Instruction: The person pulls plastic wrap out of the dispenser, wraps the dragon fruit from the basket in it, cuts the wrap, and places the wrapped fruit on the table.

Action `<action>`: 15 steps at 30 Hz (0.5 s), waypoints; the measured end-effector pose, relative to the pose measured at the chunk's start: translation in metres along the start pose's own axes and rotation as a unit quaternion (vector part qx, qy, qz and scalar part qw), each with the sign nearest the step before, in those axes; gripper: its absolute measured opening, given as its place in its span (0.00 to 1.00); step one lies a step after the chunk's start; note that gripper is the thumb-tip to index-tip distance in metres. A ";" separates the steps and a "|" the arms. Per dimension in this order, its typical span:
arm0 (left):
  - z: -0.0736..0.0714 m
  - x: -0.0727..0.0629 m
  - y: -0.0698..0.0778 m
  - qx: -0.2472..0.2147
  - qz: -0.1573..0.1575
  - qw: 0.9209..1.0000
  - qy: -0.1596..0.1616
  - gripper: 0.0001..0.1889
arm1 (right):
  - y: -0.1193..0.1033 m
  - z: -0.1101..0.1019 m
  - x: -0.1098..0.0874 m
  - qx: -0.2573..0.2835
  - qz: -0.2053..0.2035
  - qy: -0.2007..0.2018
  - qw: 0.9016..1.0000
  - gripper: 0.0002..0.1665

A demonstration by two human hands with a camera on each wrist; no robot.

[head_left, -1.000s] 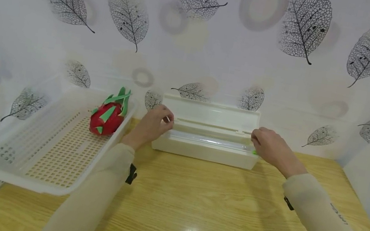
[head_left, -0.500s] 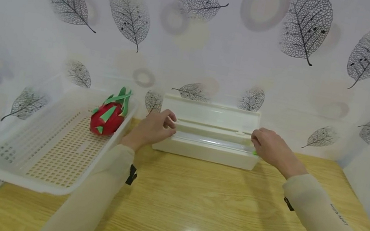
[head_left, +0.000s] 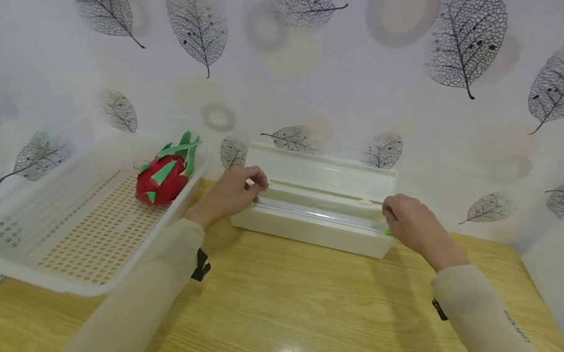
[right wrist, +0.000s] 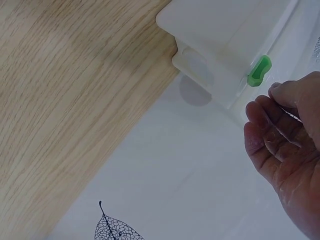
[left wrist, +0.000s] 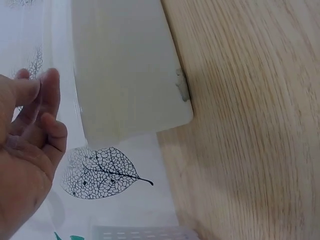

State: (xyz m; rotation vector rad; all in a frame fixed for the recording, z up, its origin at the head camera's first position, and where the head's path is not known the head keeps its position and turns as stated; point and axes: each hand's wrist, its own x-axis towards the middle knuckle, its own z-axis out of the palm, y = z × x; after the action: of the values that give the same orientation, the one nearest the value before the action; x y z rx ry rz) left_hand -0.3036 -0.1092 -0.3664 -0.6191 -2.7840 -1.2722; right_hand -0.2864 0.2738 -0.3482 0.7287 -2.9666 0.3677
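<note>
Before the leaf-print backdrop [head_left: 351, 103]: white film-dispenser box [head_left: 310, 232], long axis left-to-right, lid [head_left: 323, 174] raised behind. Clear film [head_left: 317, 213] pinched in left hand [head_left: 231, 191] and right hand [head_left: 413, 225]; left fingertips [head_left: 261, 179] closer together than half a second ago.

- A light-brown, wood-grained surface [head_left: 315, 308] is flat and glossy.
- Near its far edge stands an open, long, rectangular white plastic box [head_left: 311, 233].
- At its left sits a rectangular, perforated white plastic basket [head_left: 34, 278], overhanging the edge.
</note>
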 end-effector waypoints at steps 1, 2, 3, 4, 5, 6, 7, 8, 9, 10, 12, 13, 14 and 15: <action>0.000 0.000 0.000 0.000 -0.005 1.000 -0.003 0.11 | 0.000 0.000 0.000 0.000 0.000 0.001 1.000 0.10; 0.000 0.001 0.001 0.001 -0.010 1.000 -0.005 0.13 | -0.001 0.000 0.001 0.000 0.000 0.001 1.000 0.11; 0.000 0.001 0.001 0.003 -0.014 1.000 -0.006 0.14 | -0.001 0.000 0.001 0.000 0.000 0.002 1.000 0.10; 0.000 0.001 0.001 0.002 -0.018 1.000 -0.007 0.14 | -0.001 0.000 0.001 0.000 0.000 0.003 1.000 0.10; 0.001 0.002 0.001 0.003 -0.018 1.000 -0.007 0.15 | -0.002 0.000 0.000 0.000 0.000 0.003 1.000 0.10; 0.001 0.002 0.001 0.007 -0.015 1.000 -0.005 0.15 | -0.002 0.000 0.000 0.000 0.002 0.002 1.000 0.10; 0.001 0.003 0.001 0.011 -0.011 1.000 -0.002 0.14 | -0.002 0.000 0.001 0.000 0.003 0.000 1.000 0.10; 0.001 0.003 0.001 0.016 -0.005 1.000 0.001 0.14 | -0.001 -0.001 0.001 0.000 0.004 -0.001 1.000 0.10; 0.001 0.003 0.001 0.020 0.002 1.000 0.004 0.14 | -0.001 -0.001 0.000 0.000 0.005 -0.001 1.000 0.10; 0.002 0.003 0.001 0.023 0.007 1.000 0.007 0.14 | -0.001 -0.001 0.001 0.000 0.006 -0.002 1.000 0.10; 0.002 0.003 0.000 0.026 0.015 1.000 0.010 0.13 | -0.001 0.000 0.001 0.000 0.008 -0.004 1.000 0.11; 0.003 0.002 0.000 0.024 0.016 1.000 0.011 0.13 | 0.000 0.000 0.001 0.000 0.009 -0.005 1.000 0.11; 0.004 0.002 0.000 0.023 0.016 1.000 0.012 0.13 | -0.001 0.000 0.001 0.001 0.009 -0.005 1.000 0.11; 0.004 0.002 0.000 0.021 0.014 1.000 0.014 0.13 | -0.001 0.000 0.001 0.001 0.009 -0.006 1.000 0.11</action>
State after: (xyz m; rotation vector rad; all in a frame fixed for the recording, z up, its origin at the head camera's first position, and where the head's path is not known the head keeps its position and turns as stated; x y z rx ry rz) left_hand -0.3052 -0.1054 -0.3692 -0.6301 -2.7625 -1.2036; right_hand -0.2867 0.2727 -0.3480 0.7059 -2.9864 0.3701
